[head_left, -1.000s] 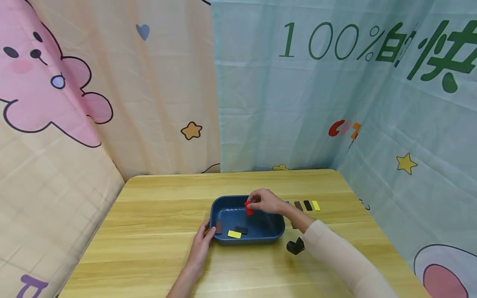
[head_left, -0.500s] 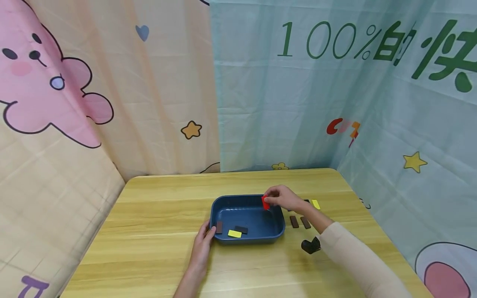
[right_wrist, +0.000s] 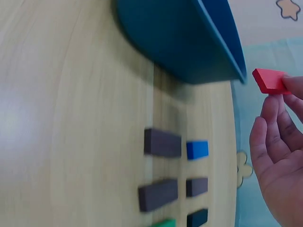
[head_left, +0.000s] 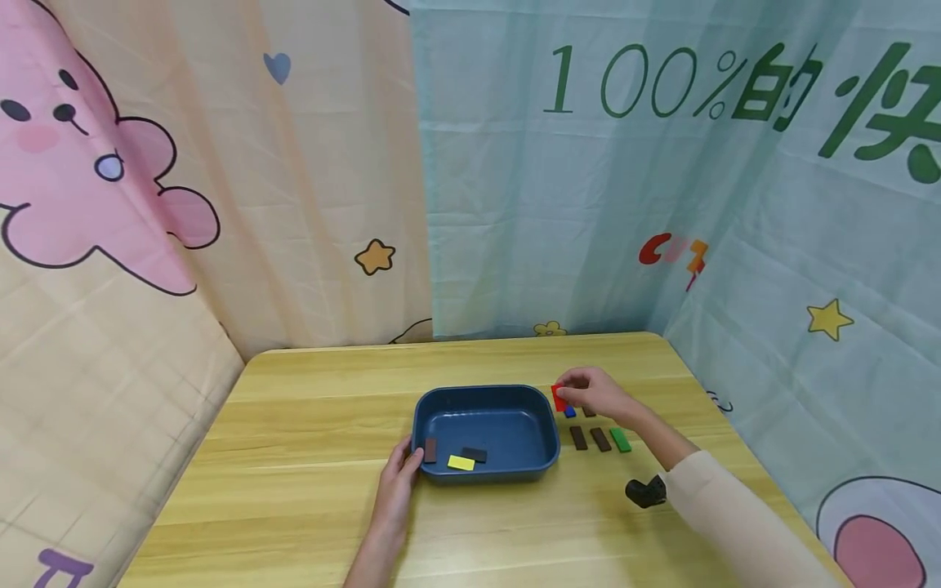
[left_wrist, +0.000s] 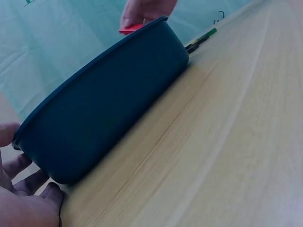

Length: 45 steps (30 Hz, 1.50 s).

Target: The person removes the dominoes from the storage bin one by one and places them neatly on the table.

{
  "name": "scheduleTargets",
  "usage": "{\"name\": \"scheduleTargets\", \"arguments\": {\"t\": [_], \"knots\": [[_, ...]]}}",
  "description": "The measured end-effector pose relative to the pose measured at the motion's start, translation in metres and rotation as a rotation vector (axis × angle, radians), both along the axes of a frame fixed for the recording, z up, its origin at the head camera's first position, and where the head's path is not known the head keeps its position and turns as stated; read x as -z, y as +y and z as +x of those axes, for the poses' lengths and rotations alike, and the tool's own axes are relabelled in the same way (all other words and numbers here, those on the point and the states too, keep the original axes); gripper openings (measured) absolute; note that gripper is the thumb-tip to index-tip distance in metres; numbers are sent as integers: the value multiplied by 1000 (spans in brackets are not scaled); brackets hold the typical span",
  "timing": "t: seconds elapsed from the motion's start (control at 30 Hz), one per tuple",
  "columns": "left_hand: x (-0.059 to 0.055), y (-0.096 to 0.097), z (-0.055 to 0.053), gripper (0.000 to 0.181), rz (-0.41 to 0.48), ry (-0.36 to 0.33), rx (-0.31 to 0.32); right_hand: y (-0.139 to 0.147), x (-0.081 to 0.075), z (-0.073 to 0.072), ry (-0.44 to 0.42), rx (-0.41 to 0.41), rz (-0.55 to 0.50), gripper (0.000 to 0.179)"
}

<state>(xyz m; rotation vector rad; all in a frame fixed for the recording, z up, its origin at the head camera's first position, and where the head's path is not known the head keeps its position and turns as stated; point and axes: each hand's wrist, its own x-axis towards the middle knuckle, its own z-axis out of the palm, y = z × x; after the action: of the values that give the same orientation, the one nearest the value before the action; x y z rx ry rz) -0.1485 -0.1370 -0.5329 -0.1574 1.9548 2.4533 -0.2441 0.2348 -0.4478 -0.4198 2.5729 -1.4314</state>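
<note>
My left hand [head_left: 393, 490] grips the left end of a dark blue plastic bin [head_left: 507, 437], thumb over the rim and fingers against the outer wall. Inside the bin lie a brown block [head_left: 430, 451], a black block [head_left: 474, 454] and a yellow block [head_left: 461, 463], all flat. Past the bin's right end, my right hand [head_left: 599, 395] pinches a flat red block [right_wrist: 269, 81] between thumb and fingertips, raised above the table. Below it in the right wrist view are a blue block [right_wrist: 197, 149], a brown block [right_wrist: 197, 187] and a black block [right_wrist: 197, 217] in a row.
A second row on the wooden table [head_left: 316, 457] has two brown blocks [head_left: 578, 438] and a green block [head_left: 621, 440]. A black object [head_left: 647, 492] shows by the right sleeve. Printed curtains [head_left: 515, 204] rise behind the table and along both sides.
My right hand has carried the red block rightward, from over the bin to beyond its right rim. The left hand keeps its hold, and the blocks in the bin have not moved.
</note>
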Motion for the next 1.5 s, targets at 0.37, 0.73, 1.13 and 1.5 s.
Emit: {"name": "scheduleTargets", "arguments": {"t": [0.37,0.73,1.13,1.5], "knots": [[-2,-3,1,53,13,-5,26,52,10,17,-22,73,-2,27],[-1,-5,3,53,13,-9,42,97,28,38,-78,141,41,28],[2,-7,3,53,90,-15,30,121,47,42,-116,90,147,20],[1,-5,4,56,34,-11,16,115,50,41,-1,160,297,6]]}}
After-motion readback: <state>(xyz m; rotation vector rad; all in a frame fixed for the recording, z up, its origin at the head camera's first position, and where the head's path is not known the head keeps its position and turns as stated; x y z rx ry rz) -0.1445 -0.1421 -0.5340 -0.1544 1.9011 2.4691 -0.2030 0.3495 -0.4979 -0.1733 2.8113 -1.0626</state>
